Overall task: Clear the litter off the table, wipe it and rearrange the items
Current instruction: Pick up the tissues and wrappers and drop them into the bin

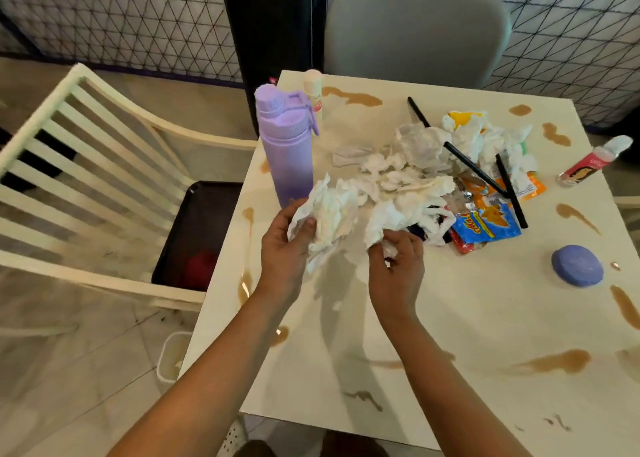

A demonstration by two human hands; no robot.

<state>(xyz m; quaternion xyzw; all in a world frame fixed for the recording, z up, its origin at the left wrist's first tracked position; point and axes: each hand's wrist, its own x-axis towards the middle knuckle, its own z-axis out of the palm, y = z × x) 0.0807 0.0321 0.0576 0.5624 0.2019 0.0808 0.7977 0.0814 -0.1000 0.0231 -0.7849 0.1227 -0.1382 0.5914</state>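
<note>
A cream table (pixel 467 318) carries brown spill stains and a heap of litter. My left hand (pixel 285 245) grips a crumpled white tissue (pixel 332 217) just above the table. My right hand (pixel 398 262) pinches another crumpled tissue (pixel 391 214) at the near edge of the heap. Further back lie more white tissues (pixel 422 148), black straws (pixel 474 169), a blue snack wrapper (pixel 485 226) and an orange wrapper (pixel 533 188).
A purple water bottle (pixel 287 144) stands at the table's left edge, a small pale bottle (pixel 313 89) behind it. A pink-labelled tube (pixel 592 162) lies far right, a purple round puck (pixel 576 266) nearer. A cream slatted chair (pixel 86 179) holds a dark tray (pixel 194 234); a white bin (pixel 173 356) stands below.
</note>
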